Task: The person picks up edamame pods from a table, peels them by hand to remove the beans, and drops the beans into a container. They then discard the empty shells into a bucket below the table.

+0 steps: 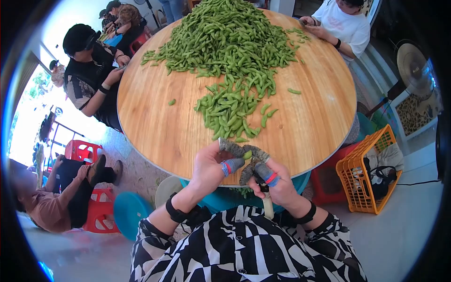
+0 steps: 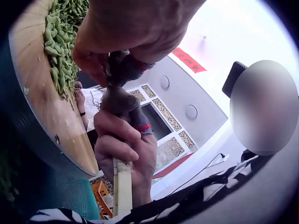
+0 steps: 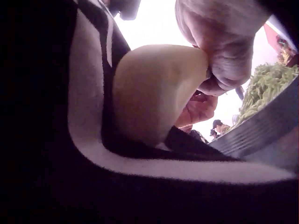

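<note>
Just over the near edge of the round wooden table [image 1: 155, 113], both hands meet with grey cloth covers on thumbs and some fingers. A single green edamame pod [image 1: 247, 154] is pinched at the covered fingertips of my left hand [image 1: 206, 164]. Curled fingers of my right hand [image 1: 282, 188] grip a tool by its pale handle [image 1: 268, 207], which points down toward the patterned shirt. In the left wrist view the handle [image 2: 122, 191] comes out below the fist; the tool's working end is hidden by the fingers. Close up, the rounded handle end [image 3: 154, 88] fills the right wrist view.
A big heap of edamame pods [image 1: 230, 42] covers the table's far half and trails toward me. A teal tub [image 1: 216, 197] stands under the near edge. An orange crate [image 1: 350, 178] and a fan [image 1: 413, 70] are at right. Other people sit around.
</note>
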A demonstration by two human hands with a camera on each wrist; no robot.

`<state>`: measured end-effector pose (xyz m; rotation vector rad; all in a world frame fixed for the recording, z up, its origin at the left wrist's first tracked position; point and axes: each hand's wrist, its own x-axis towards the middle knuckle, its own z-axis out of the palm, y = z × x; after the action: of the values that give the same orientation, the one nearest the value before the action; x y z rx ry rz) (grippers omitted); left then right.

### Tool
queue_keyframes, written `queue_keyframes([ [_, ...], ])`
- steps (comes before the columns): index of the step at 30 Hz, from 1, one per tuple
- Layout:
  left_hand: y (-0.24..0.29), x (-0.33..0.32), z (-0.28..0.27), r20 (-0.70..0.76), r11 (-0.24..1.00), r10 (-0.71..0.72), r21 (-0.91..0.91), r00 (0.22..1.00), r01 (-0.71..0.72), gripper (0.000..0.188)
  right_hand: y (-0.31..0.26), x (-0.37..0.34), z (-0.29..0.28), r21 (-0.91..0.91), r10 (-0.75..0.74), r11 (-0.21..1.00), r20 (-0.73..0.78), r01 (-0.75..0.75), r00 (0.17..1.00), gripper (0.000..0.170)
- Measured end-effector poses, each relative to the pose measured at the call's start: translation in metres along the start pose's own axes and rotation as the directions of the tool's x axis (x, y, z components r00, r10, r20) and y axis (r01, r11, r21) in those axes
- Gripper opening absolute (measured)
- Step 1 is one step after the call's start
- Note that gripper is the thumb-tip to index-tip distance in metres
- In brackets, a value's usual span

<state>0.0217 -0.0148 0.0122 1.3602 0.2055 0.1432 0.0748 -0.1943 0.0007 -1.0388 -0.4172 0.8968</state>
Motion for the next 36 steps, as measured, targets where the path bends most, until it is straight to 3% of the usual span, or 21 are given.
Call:
queue_keyframes([
  [4,0.0,0.0,0.004,0.009,0.999,0.053,-0.01,0.999,-0.053,0.023,-0.002,0.0,-0.005,0.045,0.024,0.999,0.016,-0.025,1.0,0.037],
  [7,-0.007,0.001,0.002,0.029,0.985,0.142,0.099,0.989,-0.144,0.022,-0.007,0.001,-0.006,-0.05,0.004,0.999,0.028,-0.002,1.0,0.037],
  [9,-0.011,0.003,0.002,0.042,0.922,0.284,0.263,0.958,-0.285,0.021,-0.012,0.003,-0.004,-0.106,-0.011,0.994,-0.03,0.008,0.999,0.036],
  [13,-0.006,0.009,0.009,0.017,0.938,0.29,0.194,0.957,-0.287,0.023,-0.022,0.009,-0.006,-0.175,-0.059,0.983,-0.063,0.047,0.996,0.034],
  [15,0.002,0.019,0.011,-0.002,0.986,0.143,-0.087,0.99,-0.143,0.022,-0.029,0.014,-0.011,-0.23,-0.088,0.97,-0.041,0.076,0.995,0.033],
  [16,0.002,0.024,0.009,0.0,0.986,0.144,-0.088,0.99,-0.144,0.022,-0.033,0.017,-0.012,-0.232,-0.089,0.97,-0.043,0.077,0.995,0.033],
  [18,0.003,0.031,0.003,0.129,0.891,0.053,-0.455,0.99,0.011,0.021,-0.043,0.02,-0.013,-0.176,-0.054,0.983,-0.018,0.05,0.998,0.032],
  [19,0.003,0.033,0.002,0.129,0.89,0.055,-0.456,0.99,0.01,0.021,-0.046,0.021,-0.015,-0.178,-0.054,0.983,-0.018,0.05,0.998,0.032],
  [21,0.005,0.037,0.0,0.256,0.778,-0.063,-0.592,0.965,0.208,0.019,-0.051,0.022,-0.021,-0.001,-0.006,1.0,0.093,0.006,0.996,0.029],
  [22,0.005,0.037,0.0,0.253,0.78,-0.056,-0.593,0.966,0.2,0.019,-0.052,0.023,-0.023,-0.006,-0.007,1.0,0.099,0.008,0.995,0.029],
  [23,0.004,0.038,0.002,0.154,0.935,-0.017,-0.347,0.988,0.07,0.022,-0.052,0.025,-0.025,0.024,0.015,1.0,0.086,-0.017,0.996,0.028],
  [24,0.004,0.037,0.004,0.07,0.997,0.047,-0.057,0.996,-0.044,0.025,-0.053,0.027,-0.026,0.057,0.038,0.997,0.07,-0.042,0.997,0.027],
  [25,0.006,0.035,0.008,0.069,0.997,0.051,-0.056,0.996,-0.047,0.025,-0.053,0.027,-0.025,0.056,0.036,0.998,0.073,-0.04,0.997,0.027],
  [26,0.008,0.031,0.013,0.056,0.899,0.298,0.321,0.953,-0.3,0.025,-0.054,0.026,-0.024,0.094,0.057,0.994,0.061,-0.062,0.997,0.026],
  [27,0.01,0.027,0.016,0.135,0.609,0.51,0.64,0.849,-0.468,0.024,-0.054,0.025,-0.024,0.132,0.08,0.988,0.05,-0.086,0.996,0.026],
  [28,0.011,0.025,0.016,0.133,0.61,0.509,0.642,0.85,-0.465,0.024,-0.053,0.024,-0.024,0.132,0.082,0.987,0.052,-0.089,0.995,0.026],
  [30,0.014,0.022,0.013,0.319,0.347,0.605,0.72,0.73,-0.601,0.027,-0.05,0.024,-0.028,0.281,0.154,0.941,0.141,-0.189,0.978,0.026],
  [32,0.019,0.017,0.01,0.34,0.339,0.573,0.73,0.746,-0.593,0.03,-0.042,0.023,-0.027,0.242,0.119,0.96,0.103,-0.141,0.988,0.026],
  [34,0.021,0.012,0.01,0.369,0.129,0.647,0.81,0.667,-0.572,0.028,-0.036,0.019,-0.025,0.209,0.094,0.972,0.061,-0.105,0.994,0.026],
  [36,0.022,0.008,0.009,0.411,0.079,0.633,0.809,0.656,-0.583,0.027,-0.036,0.019,-0.022,0.243,0.135,0.959,0.054,-0.144,0.989,0.026],
])
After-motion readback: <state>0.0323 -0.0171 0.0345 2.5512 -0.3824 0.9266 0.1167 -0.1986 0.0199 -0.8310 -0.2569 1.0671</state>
